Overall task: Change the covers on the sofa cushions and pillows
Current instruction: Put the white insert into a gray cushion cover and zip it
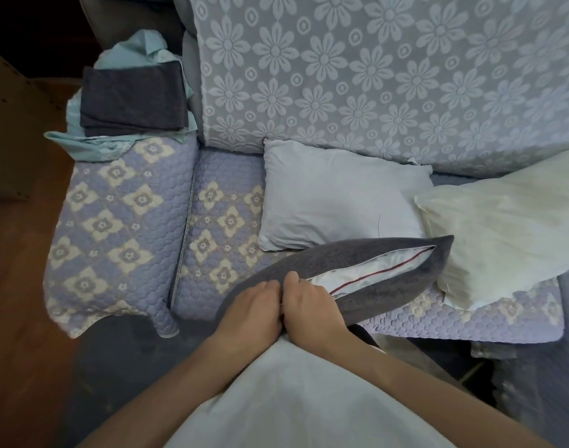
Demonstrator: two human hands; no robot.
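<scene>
A pillow in a dark grey cover (pixel 383 253) lies on edge at the sofa's front, its long opening gaping and showing the white insert (pixel 370 270) with a red line along it. My left hand (pixel 254 305) and my right hand (pixel 306 302) sit side by side at the near end of that opening, fingers curled, both gripping the grey cover's edge. A bare pale blue pillow (pixel 335 195) lies flat on the seat behind. To its right rests a bare cream pillow (pixel 503 227).
Folded dark grey covers (pixel 131 101) lie on crumpled teal fabric (pixel 128 53) on the left armrest. A quilted purple and cream cover (pixel 115 221) spans the armrest and seat. A floral lace throw (pixel 373 76) drapes the backrest. Wooden floor (pixel 14 286) lies to the left.
</scene>
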